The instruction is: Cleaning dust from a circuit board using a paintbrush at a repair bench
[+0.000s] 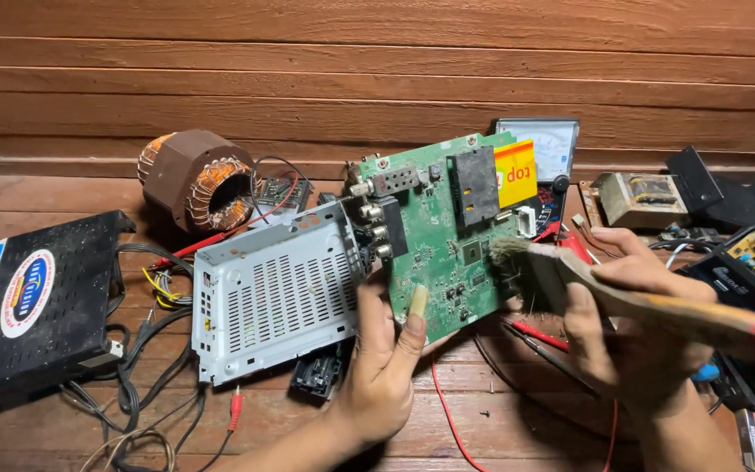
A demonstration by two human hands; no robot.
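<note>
Left hand [384, 363] pinches the green circuit board [434, 236] by its lower edge, thumb on the face, tilting it up above the wooden table [517, 428]. Right hand [635, 328] is wrapped tight around a paintbrush [570, 275], bristles touching the board's right side. The board is already out of the grey metal case [277, 293] lying just beside it, and by the look of it the brushing is partway through, with most of the board's face left to cover. Around them: a black box [32, 310], a copper-wound coil [198, 179], a meter [548, 149] against the plank wall [377, 70], loose wires.
</note>
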